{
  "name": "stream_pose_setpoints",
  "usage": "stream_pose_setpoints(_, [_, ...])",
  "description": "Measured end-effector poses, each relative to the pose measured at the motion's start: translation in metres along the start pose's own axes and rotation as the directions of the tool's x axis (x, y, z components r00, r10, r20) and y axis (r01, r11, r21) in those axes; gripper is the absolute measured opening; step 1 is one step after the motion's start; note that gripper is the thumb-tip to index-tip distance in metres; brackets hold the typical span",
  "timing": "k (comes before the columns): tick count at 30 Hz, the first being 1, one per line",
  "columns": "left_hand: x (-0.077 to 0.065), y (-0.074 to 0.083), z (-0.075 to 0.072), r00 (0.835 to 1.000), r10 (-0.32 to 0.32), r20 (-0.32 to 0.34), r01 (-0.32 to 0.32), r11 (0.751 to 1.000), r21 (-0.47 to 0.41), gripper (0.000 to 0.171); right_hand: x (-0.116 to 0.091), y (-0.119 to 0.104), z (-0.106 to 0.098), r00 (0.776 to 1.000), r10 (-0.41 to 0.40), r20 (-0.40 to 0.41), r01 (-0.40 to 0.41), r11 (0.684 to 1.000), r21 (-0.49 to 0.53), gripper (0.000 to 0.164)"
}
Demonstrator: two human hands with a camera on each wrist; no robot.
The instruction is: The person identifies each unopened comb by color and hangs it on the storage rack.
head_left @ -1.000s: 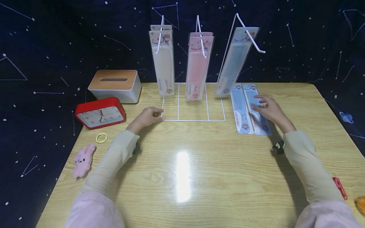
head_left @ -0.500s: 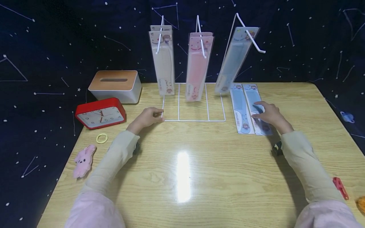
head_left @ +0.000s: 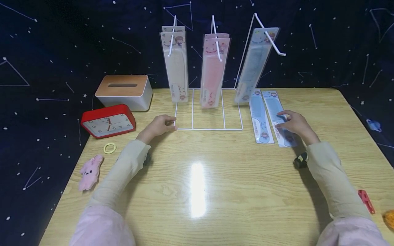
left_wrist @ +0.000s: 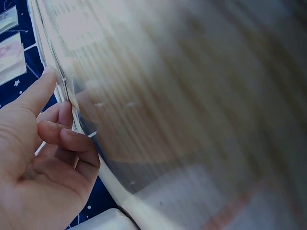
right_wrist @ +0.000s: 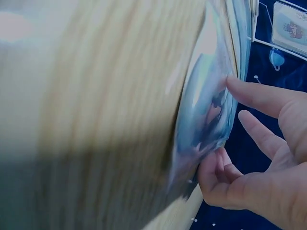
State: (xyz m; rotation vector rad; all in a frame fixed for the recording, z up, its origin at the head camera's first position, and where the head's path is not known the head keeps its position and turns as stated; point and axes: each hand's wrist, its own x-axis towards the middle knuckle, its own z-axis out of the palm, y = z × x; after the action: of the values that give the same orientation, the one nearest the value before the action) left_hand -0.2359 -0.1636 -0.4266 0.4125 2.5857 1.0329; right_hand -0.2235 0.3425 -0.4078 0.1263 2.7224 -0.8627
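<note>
My left hand [head_left: 159,125] grips the front left corner of a white wire display rack [head_left: 209,129], thumb and fingers about the wire. Three raised hooks on the rack carry packaged combs: cream [head_left: 176,68], pink [head_left: 213,73] and a tilted blue one [head_left: 256,65]. On the table right of the rack lie two blue combs in clear packages, the left package [head_left: 261,118] flat and apart from my hand. My right hand [head_left: 298,125] is over the right package [head_left: 272,102], thumb and fingertips at its edges; the right wrist view shows them against its clear film [right_wrist: 201,110].
A tissue box [head_left: 123,94] and a red alarm clock [head_left: 108,121] stand back left. Below them lie a yellow ring [head_left: 109,148] and a pink plush [head_left: 91,173]. At the right edge are a red clip [head_left: 366,201] and an orange item [head_left: 389,220]. Dark star-patterned cloth hangs behind.
My right hand has come down onto the right blue package, which has slid slightly right and turned, widening the gap. The hanging blue comb has swung a little. My left hand stays put.
</note>
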Motion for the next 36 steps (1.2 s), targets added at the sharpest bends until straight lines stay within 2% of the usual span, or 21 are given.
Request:
stream_pose_setpoints(12, [0.002, -0.001, -0.001, 1.0, 0.003, -0.008, -0.003, 1.0, 0.003, 0.052, -0.011, 0.012, -0.003, 0.999, 0.015, 0.037, -0.018, 0.997, 0.076, 0.076])
stream_pose_setpoints(15, [0.001, 0.0, -0.001, 1.0, -0.002, -0.002, 0.002, 1.0, 0.005, 0.052, -0.016, 0.015, -0.002, 0.999, 0.005, 0.04, -0.01, 0.992, 0.127, 0.075])
stream_pose_setpoints(19, [0.0, 0.0, 0.0, 1.0, -0.005, 0.004, 0.005, 1.0, 0.009, 0.052, -0.027, 0.015, 0.0, 1.0, -0.01, -0.007, 0.011, 0.987, 0.163, 0.073])
stream_pose_setpoints(22, [-0.001, 0.001, -0.001, 1.0, -0.006, 0.005, 0.006, 1.0, 0.012, 0.052, -0.037, 0.013, 0.001, 0.997, -0.014, -0.08, 0.027, 0.987, 0.16, 0.072])
stream_pose_setpoints(25, [-0.001, 0.002, -0.001, 1.0, -0.01, 0.008, 0.01, 1.0, 0.011, 0.052, -0.05, 0.008, 0.001, 0.987, -0.021, -0.16, 0.054, 0.978, 0.202, 0.07])
stream_pose_setpoints(30, [-0.001, 0.002, 0.0, 1.0, -0.011, 0.007, 0.011, 1.0, 0.008, 0.052, -0.077, -0.008, 0.001, 0.953, -0.039, -0.3, 0.134, 0.944, 0.302, 0.069])
stream_pose_setpoints(33, [-0.001, 0.003, 0.0, 1.0, -0.01, 0.008, 0.01, 1.0, 0.005, 0.051, -0.093, -0.022, 0.003, 0.916, -0.065, -0.395, 0.218, 0.909, 0.356, 0.069])
stream_pose_setpoints(35, [-0.001, 0.003, 0.0, 1.0, -0.01, 0.009, 0.01, 1.0, 0.005, 0.052, -0.104, -0.033, 0.005, 0.881, -0.102, -0.462, 0.316, 0.853, 0.415, 0.069])
stream_pose_setpoints(36, [-0.001, 0.003, -0.001, 1.0, -0.009, 0.01, 0.009, 1.0, 0.006, 0.052, -0.11, -0.039, 0.006, 0.86, -0.127, -0.495, 0.383, 0.801, 0.461, 0.069])
